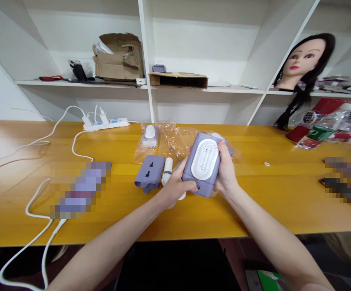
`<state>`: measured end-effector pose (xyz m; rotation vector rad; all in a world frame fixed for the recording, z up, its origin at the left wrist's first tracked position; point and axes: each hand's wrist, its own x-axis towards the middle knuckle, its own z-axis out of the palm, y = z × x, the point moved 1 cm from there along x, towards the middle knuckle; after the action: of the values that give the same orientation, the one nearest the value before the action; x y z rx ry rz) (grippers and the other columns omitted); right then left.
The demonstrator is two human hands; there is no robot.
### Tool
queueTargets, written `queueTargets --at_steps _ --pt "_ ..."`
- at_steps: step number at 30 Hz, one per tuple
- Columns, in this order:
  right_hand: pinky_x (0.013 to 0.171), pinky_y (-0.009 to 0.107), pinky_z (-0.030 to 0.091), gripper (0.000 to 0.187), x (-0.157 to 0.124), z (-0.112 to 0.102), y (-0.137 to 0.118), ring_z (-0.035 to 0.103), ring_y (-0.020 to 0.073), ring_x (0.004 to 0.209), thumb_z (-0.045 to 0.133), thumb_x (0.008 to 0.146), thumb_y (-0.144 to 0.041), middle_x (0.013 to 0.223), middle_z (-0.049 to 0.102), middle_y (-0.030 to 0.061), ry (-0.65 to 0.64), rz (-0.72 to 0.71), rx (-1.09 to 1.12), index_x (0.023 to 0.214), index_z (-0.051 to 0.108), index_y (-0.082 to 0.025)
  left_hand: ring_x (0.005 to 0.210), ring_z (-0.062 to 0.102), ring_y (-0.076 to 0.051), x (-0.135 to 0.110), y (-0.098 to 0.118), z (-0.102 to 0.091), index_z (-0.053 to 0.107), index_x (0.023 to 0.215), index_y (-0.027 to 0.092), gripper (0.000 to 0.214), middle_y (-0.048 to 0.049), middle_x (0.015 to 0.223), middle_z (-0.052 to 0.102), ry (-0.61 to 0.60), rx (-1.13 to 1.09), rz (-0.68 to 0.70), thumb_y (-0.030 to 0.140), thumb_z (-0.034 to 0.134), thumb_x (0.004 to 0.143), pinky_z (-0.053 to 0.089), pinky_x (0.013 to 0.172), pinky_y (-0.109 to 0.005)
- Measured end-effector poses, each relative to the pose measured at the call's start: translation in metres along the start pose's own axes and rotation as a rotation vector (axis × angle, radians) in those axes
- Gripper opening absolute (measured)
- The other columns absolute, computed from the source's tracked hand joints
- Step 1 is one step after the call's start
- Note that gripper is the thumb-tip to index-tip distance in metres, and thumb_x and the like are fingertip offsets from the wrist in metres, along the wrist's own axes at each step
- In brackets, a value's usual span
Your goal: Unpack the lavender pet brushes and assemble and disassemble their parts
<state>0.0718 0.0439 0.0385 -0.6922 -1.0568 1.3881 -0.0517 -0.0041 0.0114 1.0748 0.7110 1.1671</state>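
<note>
Left hand (177, 188) and right hand (227, 167), lilac brush (204, 161) between

Our left forearm (108, 238) and right forearm (272, 230) angle in from the bottom corners, meeting near the middle of the view. Our left hand (175, 188) sits lower — curled and closed — while our right hand (226, 169) stands higher, its fingers (221, 150) bent over at the top — both gripping firmly.

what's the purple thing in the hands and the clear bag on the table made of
The lilac housing looks like moulded plastic: smooth, matte, evenly coloured, though a soft rubbery coating can't be ruled out. The clear bag looks like thin plastic film: see-through, creased, with glossy highlights.
</note>
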Motion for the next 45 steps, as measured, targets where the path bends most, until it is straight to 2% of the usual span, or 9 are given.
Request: queueTargets --at_steps 5,9,12,15,18,21,29,36,45 --pt "0.081 0.045 0.052 0.061 0.001 -0.001 -0.003 0.067 0.0295 0.093 0.056 0.073 -0.071 0.089 0.073 0.0088 0.014 0.013 -0.001 0.109 0.064 -0.022 0.059 0.04 -0.005 0.0 -0.003 -0.001 0.029 0.146 0.032 0.098 0.0036 0.085 0.06 -0.05 -0.019 -0.023 0.003 0.058 0.057 0.033 0.056 -0.018" --pt "0.082 0.046 0.052 0.065 0.002 -0.004 -0.001 0.066 0.0298 0.094 0.056 0.072 -0.072 0.092 0.073 0.0091 0.014 0.018 0.005 0.114 0.063 -0.022 0.065 0.047 -0.006 0.001 -0.004 -0.004 0.022 0.149 0.031 0.101 -0.001 0.105 0.064 -0.081 -0.022 -0.015 0.005 0.061 0.06 0.038 0.062 -0.02" --pt "0.083 0.047 0.051 0.065 0.004 -0.006 -0.001 0.066 0.0303 0.095 0.058 0.071 -0.071 0.093 0.073 0.009 0.026 0.037 0.023 0.115 0.062 -0.023 0.084 0.056 -0.011 0.002 -0.004 -0.006 0.018 0.15 0.033 0.103 -0.0042 0.127 0.058 -0.122 -0.033 -0.022 0.007 0.065 0.062 0.042 0.072 -0.023" --pt "0.085 0.047 0.051 0.064 0.005 -0.006 -0.004 0.065 0.0302 0.098 0.058 0.072 -0.07 0.095 0.073 0.0093 0.033 0.059 0.037 0.114 0.062 -0.022 0.107 0.055 -0.019 0.002 -0.003 -0.007 0.026 0.148 0.031 0.1 -0.0057 0.138 0.051 -0.167 -0.052 -0.028 0.011 0.073 0.062 0.043 0.083 -0.026" --pt "0.085 0.046 0.051 0.061 0.006 -0.007 -0.007 0.065 0.0296 0.099 0.056 0.073 -0.07 0.096 0.073 0.0088 0.03 0.074 0.052 0.11 0.063 -0.021 0.112 0.055 -0.024 0.003 -0.003 -0.007 0.039 0.141 0.026 0.093 -0.0091 0.131 0.057 -0.184 -0.053 -0.056 0.016 0.08 0.058 0.043 0.089 -0.03" --pt "0.084 0.046 0.052 0.06 0.007 -0.007 -0.005 0.066 0.0297 0.099 0.056 0.072 -0.072 0.094 0.073 0.0086 0.02 0.065 0.057 0.104 0.065 -0.022 0.108 0.059 -0.024 0.003 -0.003 -0.006 0.051 0.131 0.021 0.08 -0.0101 0.121 0.064 -0.131 -0.03 -0.107 0.02 0.083 0.057 0.045 0.09 -0.035" --pt "0.084 0.045 0.052 0.064 0.003 -0.008 0.002 0.067 0.0295 0.095 0.056 0.068 -0.077 0.089 0.074 0.0082 -0.016 -0.034 -0.056 0.099 0.066 -0.022 0.081 0.064 -0.018 0.003 -0.002 -0.003 0.065 0.102 0.014 0.053 -0.0056 0.088 0.07 -0.017 0.043 -0.25 0.013 0.081 0.052 0.05 0.077 -0.034" --pt "0.083 0.048 0.052 0.062 -0.003 0.001 -0.006 0.065 0.0329 0.101 0.052 0.071 -0.076 0.095 0.073 0.0108 -0.039 0.0 0.027 0.097 0.067 -0.021 0.085 0.061 -0.016 0.002 -0.004 -0.004 0.061 0.114 0.017 0.067 -0.0039 0.096 0.069 -0.022 0.05 -0.062 0.013 0.081 0.051 0.047 0.074 -0.028" --pt "0.085 0.048 0.053 0.056 -0.001 0.002 -0.015 0.065 0.032 0.103 0.053 0.075 -0.07 0.098 0.073 0.0102 -0.021 0.068 0.093 0.099 0.066 -0.022 0.091 0.059 -0.02 0.003 -0.005 -0.005 0.059 0.117 0.017 0.069 -0.0061 0.103 0.067 -0.072 0.147 0.016 0.024 0.084 0.053 0.047 0.079 -0.03"
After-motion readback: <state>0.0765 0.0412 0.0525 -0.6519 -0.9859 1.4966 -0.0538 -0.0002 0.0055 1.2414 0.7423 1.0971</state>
